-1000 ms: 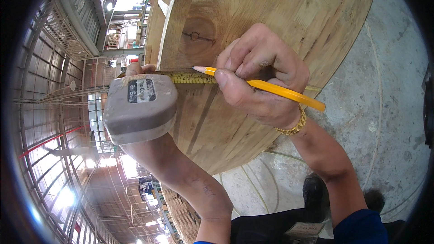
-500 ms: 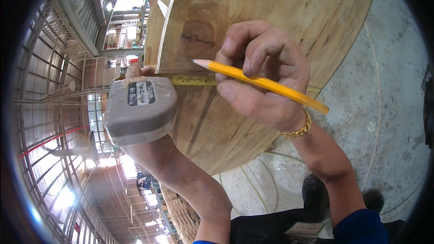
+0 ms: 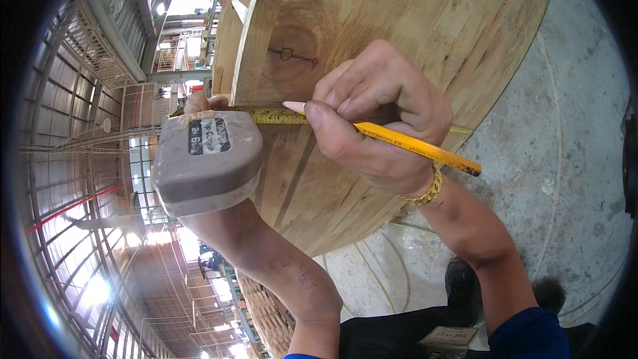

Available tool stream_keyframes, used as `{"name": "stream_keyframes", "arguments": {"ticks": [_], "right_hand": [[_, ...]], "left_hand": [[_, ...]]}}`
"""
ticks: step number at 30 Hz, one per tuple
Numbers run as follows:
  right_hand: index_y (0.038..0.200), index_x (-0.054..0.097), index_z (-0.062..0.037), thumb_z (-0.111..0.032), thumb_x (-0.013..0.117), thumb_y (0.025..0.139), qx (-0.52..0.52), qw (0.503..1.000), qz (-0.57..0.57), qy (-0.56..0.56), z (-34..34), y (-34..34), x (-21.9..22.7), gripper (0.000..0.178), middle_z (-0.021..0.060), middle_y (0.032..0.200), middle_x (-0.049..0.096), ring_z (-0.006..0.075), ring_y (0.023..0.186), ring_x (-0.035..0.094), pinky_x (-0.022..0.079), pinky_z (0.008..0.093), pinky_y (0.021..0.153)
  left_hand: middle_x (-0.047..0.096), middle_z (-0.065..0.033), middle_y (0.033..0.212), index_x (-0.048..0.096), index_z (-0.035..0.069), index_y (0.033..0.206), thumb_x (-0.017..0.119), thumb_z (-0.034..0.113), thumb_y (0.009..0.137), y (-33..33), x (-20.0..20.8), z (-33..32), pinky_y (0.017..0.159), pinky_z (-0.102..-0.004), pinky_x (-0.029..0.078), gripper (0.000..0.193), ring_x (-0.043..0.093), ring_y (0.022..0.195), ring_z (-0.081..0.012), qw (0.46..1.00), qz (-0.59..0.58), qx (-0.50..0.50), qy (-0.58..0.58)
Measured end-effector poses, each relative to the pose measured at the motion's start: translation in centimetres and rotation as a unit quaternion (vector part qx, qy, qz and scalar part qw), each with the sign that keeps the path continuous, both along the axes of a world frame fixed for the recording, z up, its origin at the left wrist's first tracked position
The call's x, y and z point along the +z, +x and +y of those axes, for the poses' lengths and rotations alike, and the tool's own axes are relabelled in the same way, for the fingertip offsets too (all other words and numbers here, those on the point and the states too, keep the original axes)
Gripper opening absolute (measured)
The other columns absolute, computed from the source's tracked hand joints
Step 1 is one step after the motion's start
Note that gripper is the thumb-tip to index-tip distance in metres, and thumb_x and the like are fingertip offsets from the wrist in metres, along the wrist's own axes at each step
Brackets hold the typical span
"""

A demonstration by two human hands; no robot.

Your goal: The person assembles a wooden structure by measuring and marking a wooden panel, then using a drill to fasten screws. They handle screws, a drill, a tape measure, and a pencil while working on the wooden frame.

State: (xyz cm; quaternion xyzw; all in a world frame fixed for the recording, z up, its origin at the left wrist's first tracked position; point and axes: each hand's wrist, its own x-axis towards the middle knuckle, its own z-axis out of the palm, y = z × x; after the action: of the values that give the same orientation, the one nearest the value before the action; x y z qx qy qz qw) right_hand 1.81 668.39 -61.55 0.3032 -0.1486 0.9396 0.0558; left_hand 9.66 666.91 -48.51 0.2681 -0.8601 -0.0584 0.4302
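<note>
A grey tape measure [image 3: 209, 169] sits at the left edge of a large round wooden panel [image 3: 399, 0]. My left hand [image 3: 198, 102] is closed around it, mostly hidden behind its case, with only some fingers showing beyond the far side. The yellow tape blade [image 3: 282, 117] runs rightward across the wood and passes under my right hand [image 3: 385, 119]. That hand pinches a yellow pencil [image 3: 415, 148] between thumb and fingers. Its pale sharpened tip points left, at the far edge of the blade, close to the wood; whether it touches I cannot tell. A dark knot marks the panel beyond the tip.
Concrete floor [image 3: 512, 146] lies to the right and below the panel, with a thin hose or cord on it. My dark shoe [image 3: 460, 282] stands there. A woven surface [image 3: 269, 312] shows at lower left. Metal building framework fills the far left.
My right hand has closed from a loose hold into a tighter pinch near the pencil's point. The tip has lowered toward the tape blade. My left hand and the tape measure hold almost still.
</note>
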Motion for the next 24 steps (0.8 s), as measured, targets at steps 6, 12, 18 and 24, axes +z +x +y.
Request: {"name": "stream_keyframes", "arguments": {"ticks": [6, 12, 18, 24], "right_hand": [[0.074, 0.048, -0.0020, 0.015, 0.060, 0.071, -0.023, 1.000, -0.003, 0.011, -0.1, 0.1, 0.0, 0.021, 0.0081, 0.076, 0.052, 0.0105, 0.065, 0.060, 0.050, 0.0215, 0.057], [0.072, 0.048, -0.0030, 0.015, 0.061, 0.071, -0.038, 0.998, -0.023, 0.042, 0.3, 0.4, 0.4, 0.022, 0.0074, 0.075, 0.051, 0.0124, 0.067, 0.060, 0.050, 0.0217, 0.056], [0.061, 0.049, -0.0060, 0.005, 0.070, 0.061, -0.040, 0.988, -0.146, 0.004, -0.5, 1.0, 1.4, 0.024, 0.0050, 0.061, 0.052, 0.0126, 0.052, 0.053, 0.040, 0.0230, 0.044], [0.060, 0.049, -0.0059, 0.005, 0.069, 0.062, -0.042, 0.988, -0.144, 0.017, -0.5, 1.1, 1.3, 0.023, 0.0055, 0.062, 0.052, 0.0131, 0.052, 0.053, 0.040, 0.0233, 0.045]], "left_hand": [[0.064, -0.0120, 0.088, 0.062, -0.001, 0.105, 0.058, 0.014, 0.085, -0.7, 0.0, 0.5, 0.065, -0.0233, 0.050, 0.026, 0.061, 0.075, -0.0141, 0.998, 0.032, 0.046, 0.035], [0.064, -0.0100, 0.086, 0.063, 0.000, 0.103, 0.059, 0.014, 0.084, -0.1, 0.0, 0.1, 0.064, -0.0229, 0.050, 0.024, 0.061, 0.073, -0.0130, 0.998, -0.029, 0.017, -0.043], [0.065, -0.0089, 0.083, 0.064, 0.000, 0.101, 0.059, 0.014, 0.084, -0.4, -0.2, 0.1, 0.063, -0.0228, 0.049, 0.023, 0.060, 0.071, -0.0114, 1.000, 0.024, -0.009, 0.009], [0.065, -0.0096, 0.082, 0.064, -0.001, 0.100, 0.059, 0.016, 0.085, -0.4, 0.2, 0.1, 0.063, -0.0228, 0.048, 0.023, 0.060, 0.070, -0.0113, 0.999, 0.022, 0.011, 0.041]]}}
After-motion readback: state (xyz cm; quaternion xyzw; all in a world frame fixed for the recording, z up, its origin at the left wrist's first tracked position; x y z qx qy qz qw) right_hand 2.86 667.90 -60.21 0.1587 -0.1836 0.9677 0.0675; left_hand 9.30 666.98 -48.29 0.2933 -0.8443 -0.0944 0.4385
